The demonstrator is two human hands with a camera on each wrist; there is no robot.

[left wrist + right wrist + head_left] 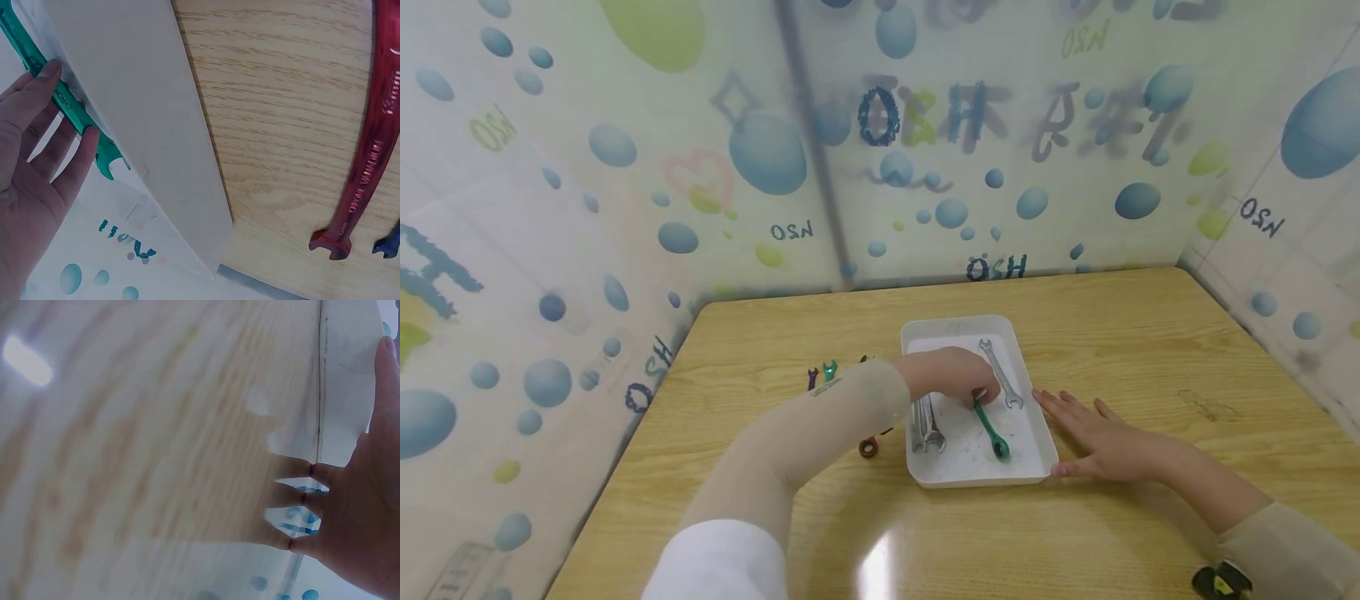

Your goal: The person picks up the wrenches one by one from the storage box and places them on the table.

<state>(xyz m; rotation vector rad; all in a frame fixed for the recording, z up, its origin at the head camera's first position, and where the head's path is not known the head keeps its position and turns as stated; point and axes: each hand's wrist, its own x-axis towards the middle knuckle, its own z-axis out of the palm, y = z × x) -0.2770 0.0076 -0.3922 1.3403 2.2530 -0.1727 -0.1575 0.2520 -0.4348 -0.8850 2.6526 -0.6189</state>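
My left hand (953,375) reaches into a white tray (958,482) and pinches a green combination wrench (991,429). In the left wrist view, the thumb and fingers are around the green shaft (69,106) near its open end. The ring end points toward me in the head view. A silver wrench (1000,372) lies to the right of that hand in the tray, and more silver wrenches (931,429) lie along the left side. My right hand (1105,442) has its fingers spread on the table, with thumb and fingertips at the tray's right wall.
Left of the tray on the wooden table (760,358) lie a purple wrench (812,379), another green wrench (830,370) and a red wrench (359,181), partly hidden by my left arm. A blue wrench (389,242) sits beside the red one. Patterned curtains (925,192) surround the table.
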